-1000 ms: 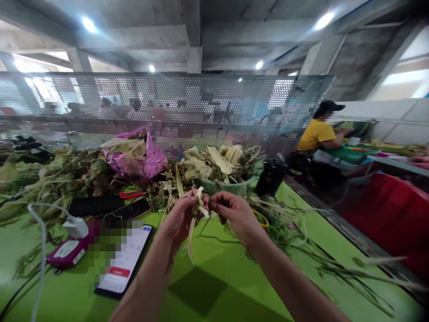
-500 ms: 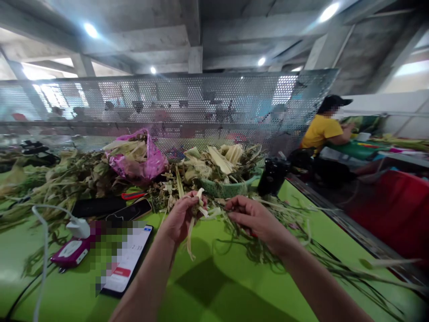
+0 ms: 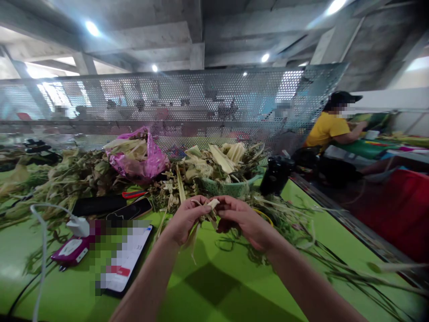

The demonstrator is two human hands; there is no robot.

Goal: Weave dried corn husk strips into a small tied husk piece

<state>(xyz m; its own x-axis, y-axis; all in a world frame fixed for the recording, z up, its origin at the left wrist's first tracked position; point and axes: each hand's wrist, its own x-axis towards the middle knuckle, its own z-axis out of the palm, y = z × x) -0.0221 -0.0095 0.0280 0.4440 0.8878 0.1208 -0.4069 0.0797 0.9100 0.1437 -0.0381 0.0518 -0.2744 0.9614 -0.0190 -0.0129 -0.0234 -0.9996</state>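
Above us we see a grey concrete ceiling (image 3: 234, 15) crossed by heavy beams (image 3: 140, 38) and dotted with bright white lights (image 3: 92, 28). Concrete columns (image 3: 197, 56) stand farther back, and daylight glows through bright openings (image 3: 55, 94) at the left. A perforated metal partition (image 3: 187, 96) runs behind our glossy green table (image 3: 187, 297); through its holes we make out only blurred shapes. To our right lie dark floor (image 3: 338, 197), a second, green-topped table (image 3: 362, 151) and a pale wall (image 3: 398, 99).
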